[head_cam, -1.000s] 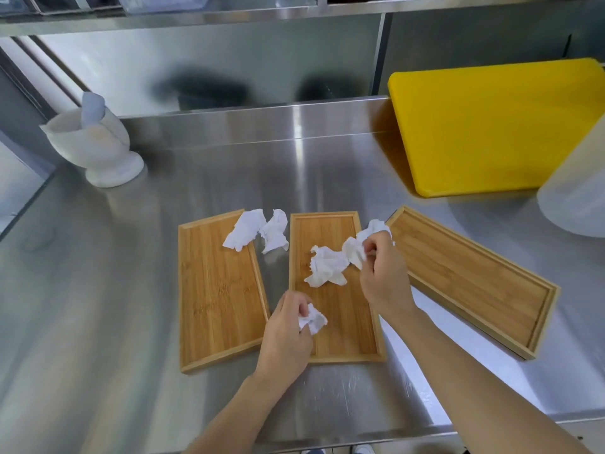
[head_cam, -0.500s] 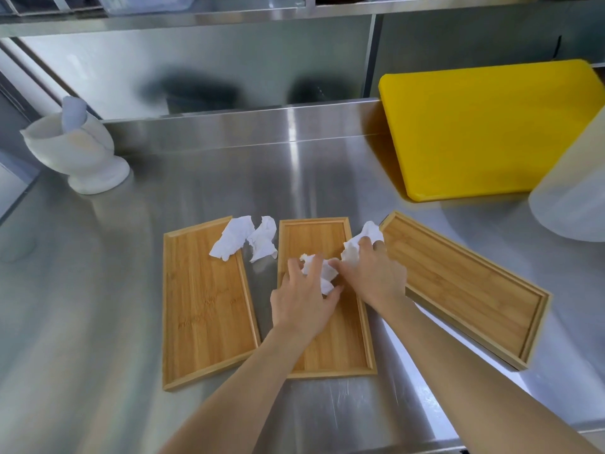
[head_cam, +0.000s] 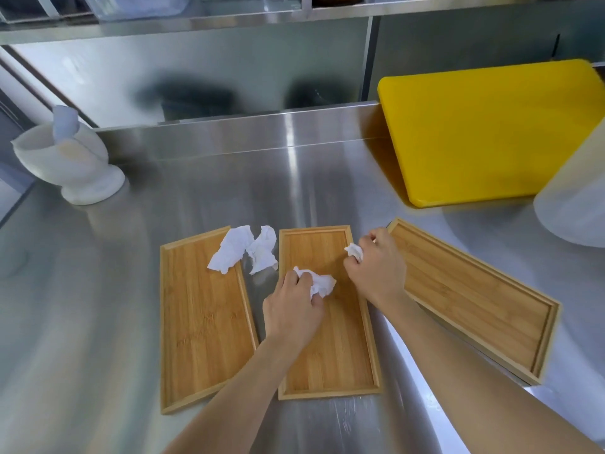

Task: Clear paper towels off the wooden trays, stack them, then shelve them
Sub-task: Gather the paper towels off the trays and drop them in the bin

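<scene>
Three wooden trays lie side by side on the steel counter: a left tray (head_cam: pixel 203 326), a middle tray (head_cam: pixel 337 352) and a right tray (head_cam: pixel 474 296) turned at an angle. My left hand (head_cam: pixel 291 309) is over the middle tray, closed on a crumpled paper towel (head_cam: pixel 319 283). My right hand (head_cam: pixel 376 267) sits at the middle tray's right rim, closed on a small wad of paper towel (head_cam: pixel 355 252). Two more crumpled paper towels (head_cam: pixel 245 252) lie across the left tray's far right corner and the gap beside it.
A yellow cutting board (head_cam: pixel 484 132) leans at the back right. A translucent white container (head_cam: pixel 576 204) stands at the right edge. A white mortar with pestle (head_cam: pixel 68 162) sits back left. A steel shelf (head_cam: pixel 229 21) runs overhead.
My left hand moved up over the middle tray and gathered the larger towel there. My right hand balled its towel into the fist beside the tray's right rim.
</scene>
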`<control>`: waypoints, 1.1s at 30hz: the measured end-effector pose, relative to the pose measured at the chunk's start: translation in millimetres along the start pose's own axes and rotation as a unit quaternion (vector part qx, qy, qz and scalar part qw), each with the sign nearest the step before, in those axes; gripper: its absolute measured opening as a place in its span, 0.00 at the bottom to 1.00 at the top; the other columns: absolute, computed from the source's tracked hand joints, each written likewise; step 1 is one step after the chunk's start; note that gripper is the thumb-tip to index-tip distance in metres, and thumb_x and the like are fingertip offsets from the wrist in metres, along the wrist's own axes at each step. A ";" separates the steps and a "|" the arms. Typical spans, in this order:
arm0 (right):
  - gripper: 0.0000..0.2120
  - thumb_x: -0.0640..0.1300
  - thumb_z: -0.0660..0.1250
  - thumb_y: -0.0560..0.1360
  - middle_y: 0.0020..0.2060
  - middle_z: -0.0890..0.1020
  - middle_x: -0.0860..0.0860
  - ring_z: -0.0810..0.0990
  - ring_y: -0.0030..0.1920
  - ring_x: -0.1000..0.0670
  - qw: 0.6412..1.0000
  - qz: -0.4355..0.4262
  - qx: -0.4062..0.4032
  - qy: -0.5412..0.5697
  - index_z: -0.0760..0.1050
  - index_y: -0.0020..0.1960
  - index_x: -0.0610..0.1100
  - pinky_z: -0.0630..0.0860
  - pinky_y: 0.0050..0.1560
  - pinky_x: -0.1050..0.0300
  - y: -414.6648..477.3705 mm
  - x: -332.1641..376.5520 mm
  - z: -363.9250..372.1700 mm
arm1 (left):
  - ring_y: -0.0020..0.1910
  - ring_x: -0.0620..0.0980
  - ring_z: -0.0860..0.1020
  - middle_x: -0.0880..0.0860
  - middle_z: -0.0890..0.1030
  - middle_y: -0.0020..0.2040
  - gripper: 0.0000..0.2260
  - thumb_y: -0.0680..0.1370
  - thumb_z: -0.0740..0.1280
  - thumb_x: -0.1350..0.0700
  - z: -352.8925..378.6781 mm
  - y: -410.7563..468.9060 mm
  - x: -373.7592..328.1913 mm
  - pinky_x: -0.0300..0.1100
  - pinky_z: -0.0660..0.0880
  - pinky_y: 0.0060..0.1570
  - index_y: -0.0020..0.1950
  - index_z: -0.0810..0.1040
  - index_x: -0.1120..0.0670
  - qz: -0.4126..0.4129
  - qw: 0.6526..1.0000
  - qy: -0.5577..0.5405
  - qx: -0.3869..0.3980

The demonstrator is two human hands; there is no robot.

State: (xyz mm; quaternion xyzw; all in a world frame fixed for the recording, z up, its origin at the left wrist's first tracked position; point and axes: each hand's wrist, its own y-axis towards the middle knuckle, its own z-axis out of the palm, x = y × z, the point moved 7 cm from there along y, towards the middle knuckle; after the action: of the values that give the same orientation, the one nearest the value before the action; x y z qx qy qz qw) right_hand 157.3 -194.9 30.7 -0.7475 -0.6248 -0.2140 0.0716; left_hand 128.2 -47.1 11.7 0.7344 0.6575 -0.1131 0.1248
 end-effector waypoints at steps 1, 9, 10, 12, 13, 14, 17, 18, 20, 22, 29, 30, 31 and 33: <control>0.14 0.44 0.66 0.72 0.53 0.76 0.42 0.77 0.49 0.44 1.000 0.001 -0.012 0.020 0.77 0.52 0.35 0.67 0.41 0.58 2.5 3.9 -4.1 | 0.59 0.48 0.74 0.51 0.74 0.63 0.15 0.79 0.58 0.52 -6.5 1.6 2.6 0.40 0.73 0.49 0.64 0.71 0.53 -0.002 1.000 -0.017 -0.013; 0.10 0.39 0.62 0.75 0.42 0.73 0.49 0.74 0.42 0.50 0.983 0.044 0.049 0.169 0.68 0.56 0.42 0.70 0.32 0.65 20.0 40.2 -6.3 | 0.50 0.53 0.70 0.49 0.71 0.47 0.05 0.72 0.62 0.69 -65.7 21.9 53.4 0.45 0.71 0.42 0.38 0.69 0.61 -0.072 0.966 -0.219 -0.120; 0.10 0.38 0.62 0.75 0.42 0.74 0.49 0.75 0.42 0.49 0.984 0.032 0.056 0.165 0.68 0.55 0.43 0.75 0.36 0.61 21.6 46.9 -1.7 | 0.49 0.54 0.71 0.48 0.70 0.46 0.04 0.72 0.62 0.69 -70.3 23.9 64.3 0.46 0.72 0.41 0.39 0.69 0.62 -0.101 0.954 -0.254 -0.124; 0.09 0.39 0.62 0.75 0.40 0.74 0.49 0.77 0.42 0.47 0.986 0.008 0.069 0.155 0.68 0.54 0.43 0.78 0.42 0.55 24.2 60.8 7.6 | 0.42 0.53 0.71 0.48 0.70 0.43 0.03 0.72 0.62 0.67 -78.5 25.0 83.6 0.43 0.70 0.35 0.42 0.70 0.60 -0.146 0.940 -0.275 -0.137; 0.08 0.41 0.61 0.75 0.40 0.74 0.50 0.77 0.41 0.48 0.986 -0.010 0.078 0.150 0.69 0.54 0.43 0.77 0.42 0.56 24.4 69.1 13.1 | 0.40 0.53 0.70 0.49 0.70 0.41 0.04 0.72 0.62 0.66 -81.5 25.1 92.1 0.42 0.67 0.33 0.42 0.69 0.59 -0.157 0.937 -0.277 -0.145; 0.08 0.42 0.61 0.76 0.39 0.75 0.50 0.77 0.41 0.48 0.985 -0.026 0.092 0.143 0.70 0.54 0.43 0.75 0.40 0.57 24.1 77.0 19.7 | 0.39 0.53 0.69 0.49 0.70 0.41 0.04 0.72 0.62 0.65 -84.0 25.2 99.1 0.43 0.66 0.34 0.43 0.68 0.58 -0.166 0.935 -0.276 -0.150; 0.12 0.49 0.60 0.76 0.41 0.78 0.47 0.78 0.43 0.43 0.983 -0.049 0.147 0.103 0.70 0.55 0.43 0.71 0.39 0.55 19.6 97.5 42.9 | 0.43 0.56 0.74 0.49 0.73 0.50 0.09 0.74 0.64 0.58 -84.6 29.8 114.9 0.45 0.69 0.42 0.53 0.68 0.54 -0.175 0.948 -0.234 -0.129; 0.15 0.51 0.60 0.76 0.44 0.80 0.46 0.79 0.46 0.43 0.982 -0.055 0.161 0.079 0.70 0.58 0.44 0.72 0.41 0.54 18.0 102.0 51.6 | 0.46 0.57 0.75 0.49 0.72 0.54 0.14 0.75 0.64 0.55 -81.3 33.1 118.8 0.45 0.68 0.44 0.59 0.67 0.53 -0.174 0.957 -0.205 -0.108; 0.20 0.56 0.59 0.75 0.52 0.82 0.46 0.80 0.51 0.43 0.981 -0.074 0.178 0.032 0.68 0.63 0.46 0.74 0.45 0.52 16.5 109.2 68.8 | 0.52 0.59 0.77 0.52 0.72 0.62 0.20 0.76 0.63 0.48 -73.7 40.8 124.8 0.45 0.66 0.45 0.67 0.63 0.48 -0.167 0.974 -0.137 -0.061; 0.22 0.57 0.58 0.75 0.54 0.82 0.46 0.80 0.52 0.42 0.979 -0.074 0.188 0.009 0.65 0.66 0.48 0.75 0.46 0.52 17.6 112.6 80.2 | 0.53 0.59 0.78 0.53 0.70 0.65 0.24 0.76 0.61 0.43 -62.4 48.0 129.0 0.45 0.67 0.45 0.70 0.59 0.43 -0.151 0.985 -0.084 -0.010; 0.16 0.54 0.59 0.75 0.45 0.81 0.46 0.79 0.45 0.43 0.974 -0.076 0.197 -0.084 0.73 0.56 0.45 0.70 0.40 0.55 22.1 122.7 96.9 | 0.53 0.55 0.78 0.54 0.73 0.62 0.19 0.78 0.58 0.44 -37.1 52.1 127.8 0.44 0.73 0.44 0.68 0.67 0.47 -0.074 0.994 0.011 0.076; 0.15 0.52 0.61 0.74 0.45 0.81 0.46 0.78 0.44 0.43 0.973 -0.066 0.207 -0.081 0.72 0.56 0.45 0.72 0.43 0.54 21.6 122.2 98.6 | 0.52 0.55 0.78 0.54 0.75 0.60 0.17 0.79 0.58 0.46 -39.9 51.9 126.1 0.43 0.73 0.44 0.66 0.69 0.49 -0.071 0.996 0.006 0.059; 0.14 0.50 0.62 0.73 0.44 0.80 0.46 0.77 0.43 0.43 0.973 -0.059 0.208 -0.075 0.72 0.56 0.44 0.72 0.44 0.54 21.5 121.8 99.0 | 0.51 0.55 0.78 0.54 0.76 0.58 0.16 0.79 0.59 0.48 -42.0 51.5 125.1 0.43 0.72 0.43 0.65 0.70 0.51 -0.068 0.997 0.000 0.043; 0.10 0.45 0.62 0.73 0.46 0.81 0.45 0.76 0.41 0.43 0.975 -0.066 0.201 -0.066 0.74 0.53 0.43 0.69 0.40 0.55 20.6 122.6 96.7 | 0.50 0.53 0.78 0.53 0.77 0.58 0.15 0.79 0.59 0.49 -44.7 49.6 125.2 0.42 0.72 0.42 0.63 0.72 0.52 -0.066 0.998 -0.014 0.018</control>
State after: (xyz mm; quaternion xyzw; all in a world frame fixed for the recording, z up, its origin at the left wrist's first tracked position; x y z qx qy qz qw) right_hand 215.1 -52.2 -2.7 -0.6873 -0.7063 -0.0384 0.1651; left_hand 191.3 80.0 14.2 0.6897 0.7008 -0.1432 0.1131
